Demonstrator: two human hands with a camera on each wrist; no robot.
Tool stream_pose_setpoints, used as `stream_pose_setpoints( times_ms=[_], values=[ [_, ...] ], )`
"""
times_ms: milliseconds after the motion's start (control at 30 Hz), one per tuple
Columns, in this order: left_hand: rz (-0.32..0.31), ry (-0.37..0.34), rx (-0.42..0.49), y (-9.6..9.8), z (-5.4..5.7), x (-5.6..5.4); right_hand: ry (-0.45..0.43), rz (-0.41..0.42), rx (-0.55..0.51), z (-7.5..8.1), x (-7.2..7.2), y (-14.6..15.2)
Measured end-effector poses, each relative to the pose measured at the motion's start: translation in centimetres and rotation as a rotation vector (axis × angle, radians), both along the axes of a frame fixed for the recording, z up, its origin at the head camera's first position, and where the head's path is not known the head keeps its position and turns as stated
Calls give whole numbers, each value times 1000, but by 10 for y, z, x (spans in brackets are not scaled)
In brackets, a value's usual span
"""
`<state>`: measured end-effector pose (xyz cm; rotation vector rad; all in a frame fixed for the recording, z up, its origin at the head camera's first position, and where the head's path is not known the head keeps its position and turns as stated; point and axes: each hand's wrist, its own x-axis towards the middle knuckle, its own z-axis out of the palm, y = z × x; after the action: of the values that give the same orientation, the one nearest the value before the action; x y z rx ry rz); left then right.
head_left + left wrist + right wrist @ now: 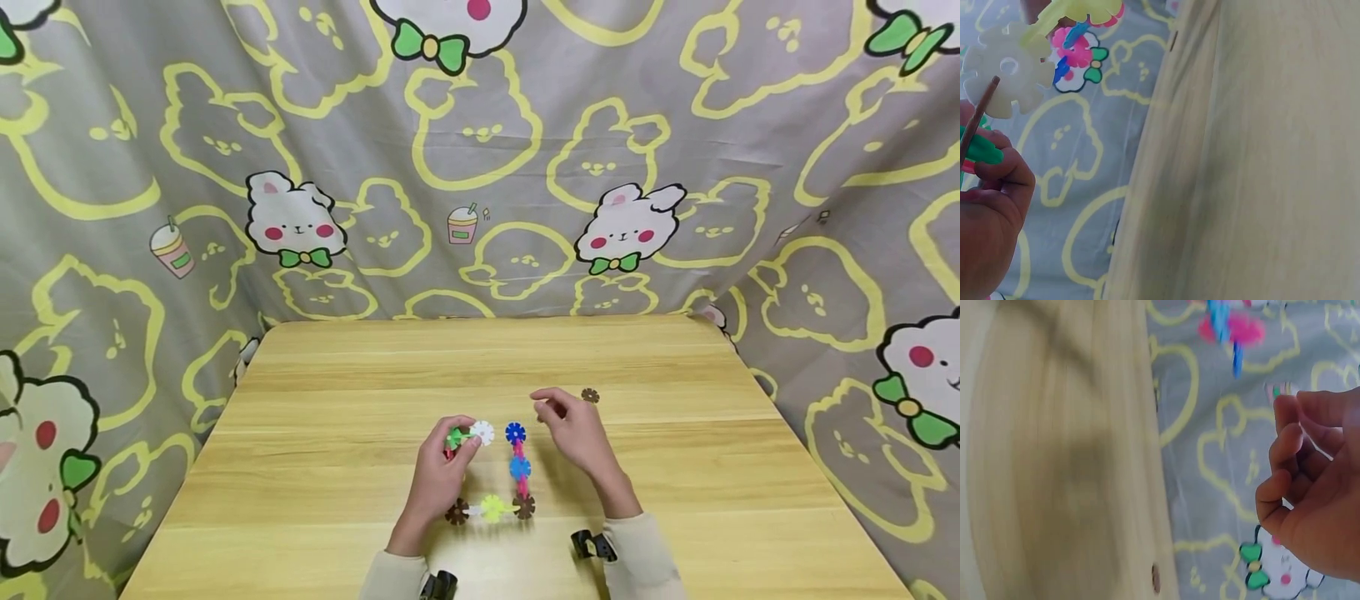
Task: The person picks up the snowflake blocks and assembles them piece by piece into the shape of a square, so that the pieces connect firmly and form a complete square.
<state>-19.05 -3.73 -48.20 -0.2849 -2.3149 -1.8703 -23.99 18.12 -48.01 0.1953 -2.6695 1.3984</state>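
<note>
My left hand (437, 477) grips one side of a chain of slotted plastic snowflake discs, its fingers around a green disc (454, 438). A white disc (484, 432) sticks out past the thumb. The chain bends in a U: a brown disc (457, 512), a yellow disc (492, 508) and another brown disc (524, 507) run along the near side. Up the right side are a light blue disc (520, 468) and a dark blue disc (515, 433), with pink ones between. To the right, my right hand (579, 432) hovers with loosely curled fingers, holding nothing.
A loose brown disc (590, 395) lies on the wooden table (360, 367), just beyond the right hand. Patterned grey curtains (517, 150) hang behind the table and along both sides. Black straps (594, 546) sit at the wrists.
</note>
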Motion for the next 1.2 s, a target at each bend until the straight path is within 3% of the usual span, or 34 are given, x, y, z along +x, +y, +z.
stream_pose_setpoints(
  times_ms=[200,467,867,1000,1200],
  values=[
    [8,5,2,-1,0,0,-19,-107,29,-12,-14,28],
    [12,7,4,-2,-1,0,-124,-158,46,-29,-24,49],
    [2,-21,2,-3,-1,1,-162,-179,75,-38,-35,62],
    [0,-18,10,-3,-1,2,-154,-183,130,-39,-40,65],
    [-22,-11,13,-3,-2,3,-241,-158,242,-43,-49,70]
  ],
)
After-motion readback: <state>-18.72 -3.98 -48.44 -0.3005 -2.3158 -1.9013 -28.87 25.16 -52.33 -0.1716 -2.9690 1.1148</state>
